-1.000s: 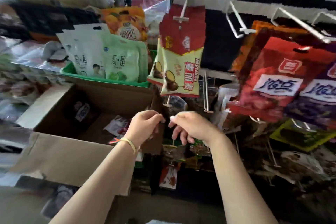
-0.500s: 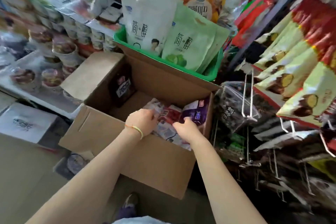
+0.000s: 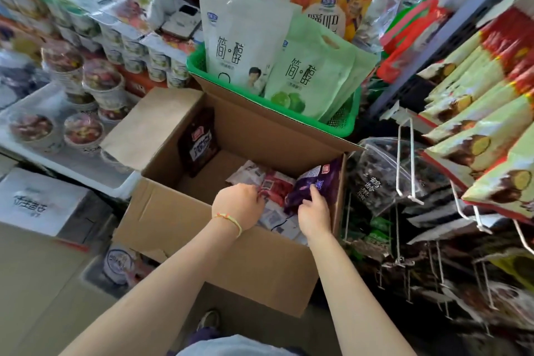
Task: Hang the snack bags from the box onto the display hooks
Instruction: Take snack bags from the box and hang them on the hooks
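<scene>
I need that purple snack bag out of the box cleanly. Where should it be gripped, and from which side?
Pinch the purple bag by its raised upper edge, from above. It leans tilted against the box's right wall over the other bags, so that edge is free. The right hand already touches its lower part.

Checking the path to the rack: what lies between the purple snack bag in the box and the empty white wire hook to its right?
In the head view, the cardboard box's right wall and a clear bag of dark snacks lie between purple bag and hook.
</scene>
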